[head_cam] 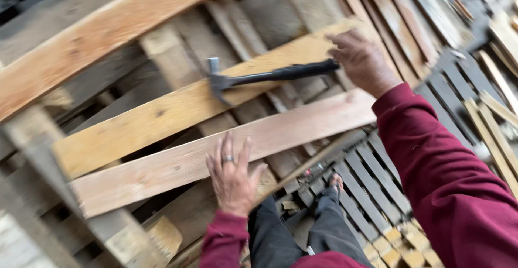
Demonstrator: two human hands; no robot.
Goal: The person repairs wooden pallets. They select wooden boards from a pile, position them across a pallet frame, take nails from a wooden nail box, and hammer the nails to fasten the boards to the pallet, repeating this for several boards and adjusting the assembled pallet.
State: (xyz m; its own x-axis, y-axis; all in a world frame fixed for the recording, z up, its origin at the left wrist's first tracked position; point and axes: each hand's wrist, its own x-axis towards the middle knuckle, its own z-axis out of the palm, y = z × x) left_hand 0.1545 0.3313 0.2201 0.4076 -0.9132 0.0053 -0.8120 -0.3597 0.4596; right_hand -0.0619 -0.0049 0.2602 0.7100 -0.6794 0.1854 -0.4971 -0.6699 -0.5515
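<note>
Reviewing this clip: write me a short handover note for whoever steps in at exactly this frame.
Right hand: closed around the grip of a black hammer, whose head sits over the upper pale board.
Left hand: open, fingers spread, palm on the lower pale board; a ring shows on one finger.
Things: both boards lie slanted across a grey wooden pallet. More pallets and loose slats lie on the ground below, near the person's shoe.
Done: two boards lie in place on the pallet. Whether they are nailed cannot be told; the frame is blurred.
Left: hammer work at the upper board, judging by where the head is.
</note>
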